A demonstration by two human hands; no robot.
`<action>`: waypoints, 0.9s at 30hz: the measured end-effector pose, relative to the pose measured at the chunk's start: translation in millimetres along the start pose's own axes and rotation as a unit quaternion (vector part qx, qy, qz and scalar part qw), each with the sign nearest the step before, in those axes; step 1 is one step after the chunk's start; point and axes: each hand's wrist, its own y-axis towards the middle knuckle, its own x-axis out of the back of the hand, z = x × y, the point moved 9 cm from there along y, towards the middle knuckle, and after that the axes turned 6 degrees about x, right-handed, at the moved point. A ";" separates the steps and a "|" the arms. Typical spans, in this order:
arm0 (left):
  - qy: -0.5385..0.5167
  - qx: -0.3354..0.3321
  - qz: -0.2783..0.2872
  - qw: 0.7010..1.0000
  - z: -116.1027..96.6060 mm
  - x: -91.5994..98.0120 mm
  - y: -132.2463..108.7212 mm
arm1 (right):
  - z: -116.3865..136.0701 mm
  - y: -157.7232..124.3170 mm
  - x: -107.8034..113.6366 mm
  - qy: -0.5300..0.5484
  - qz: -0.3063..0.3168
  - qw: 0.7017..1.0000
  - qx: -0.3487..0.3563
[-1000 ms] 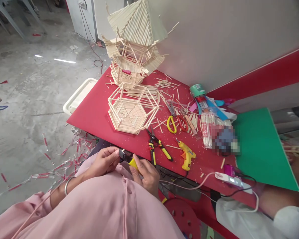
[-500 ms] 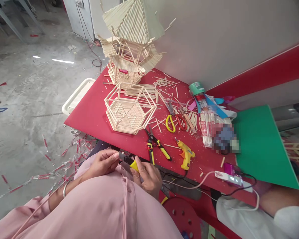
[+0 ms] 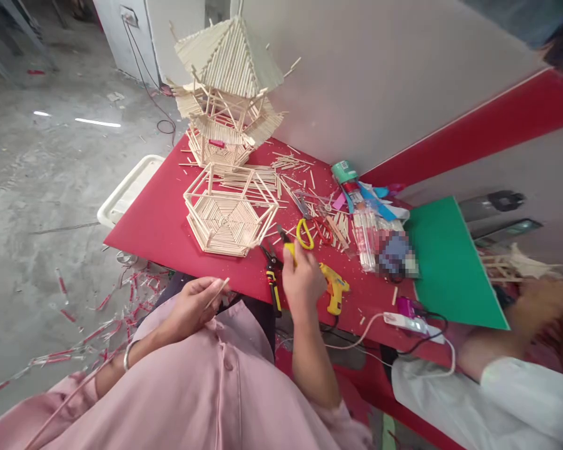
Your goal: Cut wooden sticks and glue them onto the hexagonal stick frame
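Note:
My left hand point(image 3: 194, 309) is in front of my shirt, thumb and fingers closed on a thin wooden stick point(image 3: 223, 287). Over the table's front part, my right hand point(image 3: 304, 278) is closed round a yellow tool with a dark tip point(image 3: 288, 247); most of it hides in the fist, so I cannot tell its kind. Black and yellow cutting pliers point(image 3: 273, 290) lie just left of this hand, partly covered by it. To its right is a yellow glue gun point(image 3: 336, 289). Beyond my hands sits a hexagonal stick frame point(image 3: 225, 219) with a patterned floor.
A tall stick pagoda point(image 3: 234, 69) stands at the back of the red table point(image 3: 145, 219). Loose sticks, scissors point(image 3: 304, 232), bagged sticks point(image 3: 365, 240) and a green board point(image 3: 455, 269) lie rightward. Another person's arm point(image 3: 478, 353) rests at the right. Wrappers litter the floor.
My right hand has moved from my lap up and right over the table with the yellow tool. My left hand stays low; the stick in it now shows. The view has shifted.

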 end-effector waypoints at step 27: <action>-0.090 0.067 0.275 0.955 0.9 8.8 11.9 | 129.9 -81.1 -54.5 0.630 0.259 0.711 -0.173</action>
